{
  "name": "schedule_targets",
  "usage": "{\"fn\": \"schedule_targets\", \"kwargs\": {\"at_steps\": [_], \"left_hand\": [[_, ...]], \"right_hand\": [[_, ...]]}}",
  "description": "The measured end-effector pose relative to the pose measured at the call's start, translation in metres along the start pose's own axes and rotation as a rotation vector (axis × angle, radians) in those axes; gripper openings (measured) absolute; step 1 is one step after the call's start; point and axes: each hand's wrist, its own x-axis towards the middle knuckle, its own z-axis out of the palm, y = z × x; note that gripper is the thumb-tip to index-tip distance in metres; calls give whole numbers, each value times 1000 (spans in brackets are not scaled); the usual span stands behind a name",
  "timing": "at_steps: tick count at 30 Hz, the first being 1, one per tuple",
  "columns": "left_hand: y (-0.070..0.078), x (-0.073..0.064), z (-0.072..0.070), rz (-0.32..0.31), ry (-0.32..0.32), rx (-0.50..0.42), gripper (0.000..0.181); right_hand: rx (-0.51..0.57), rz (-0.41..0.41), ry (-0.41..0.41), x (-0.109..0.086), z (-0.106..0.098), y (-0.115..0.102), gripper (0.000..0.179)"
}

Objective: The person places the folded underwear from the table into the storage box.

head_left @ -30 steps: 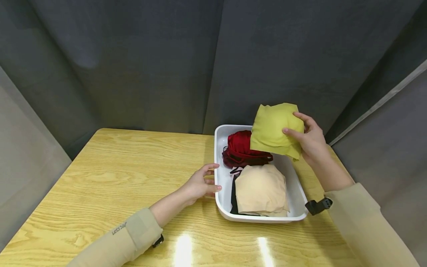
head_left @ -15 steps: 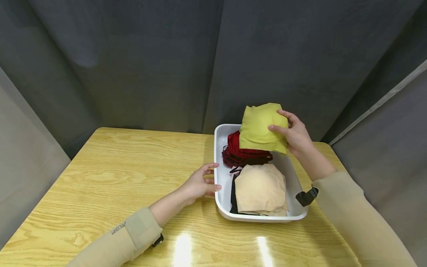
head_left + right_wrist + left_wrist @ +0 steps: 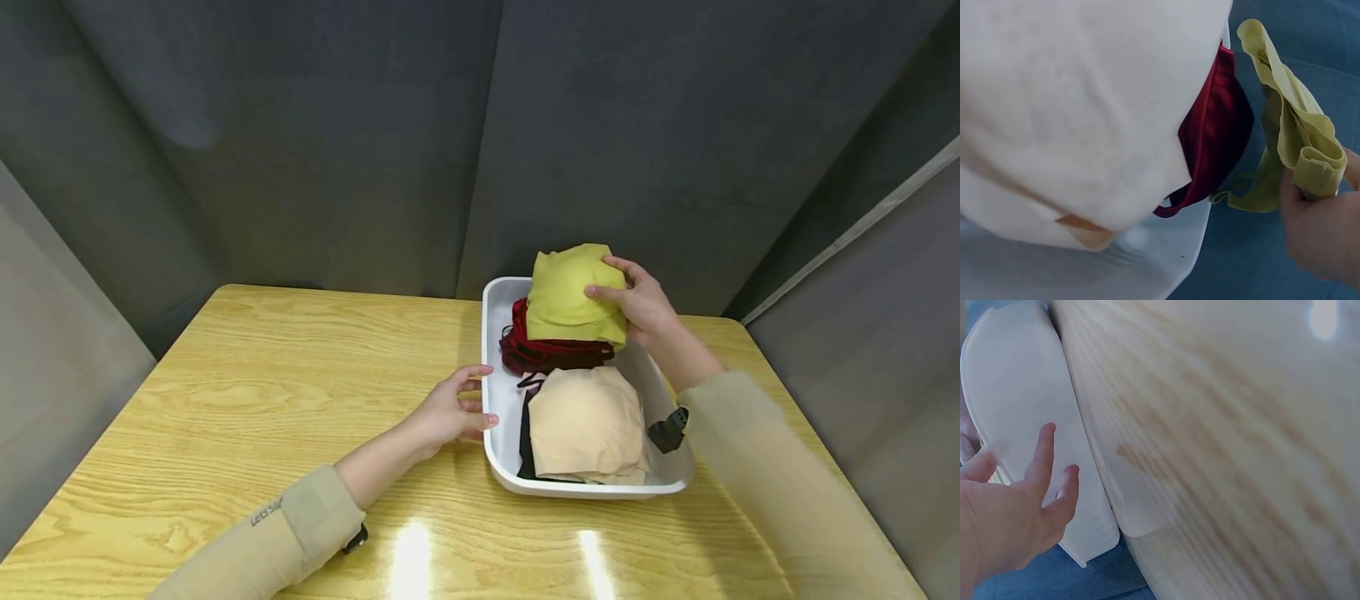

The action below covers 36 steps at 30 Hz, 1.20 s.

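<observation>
Yellow garment held over white bin of folded clothes.

Head view: right hand (image 3: 645,308) grips yellow garment (image 3: 568,293) above red garment (image 3: 547,350) at the white bin's (image 3: 495,454) far end; left hand (image 3: 450,412), fingers relaxed, touches the bin's left rim on the table (image 3: 262,392). Left wrist view: fingers spread against bin wall (image 3: 1016,412). Right wrist view: fingers pinch the yellow fold (image 3: 1297,156) beside a beige garment (image 3: 1079,106).

Grey curtains (image 3: 375,142) (folded), wooden table (image 3: 247,392)
</observation>
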Motion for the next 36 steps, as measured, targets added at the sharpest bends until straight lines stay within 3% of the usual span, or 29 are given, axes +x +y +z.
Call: {"fn": "schedule_targets", "kwargs": {"at_steps": [19,36], "left_hand": [[0,-1,-1,-15,13,-5,69],[0,-3,-1,-3,-4,-1,69]], "right_hand": [[-167,133,-79,17,-2,21,79],[-290,175,-173,23,-13,37,81]]}}
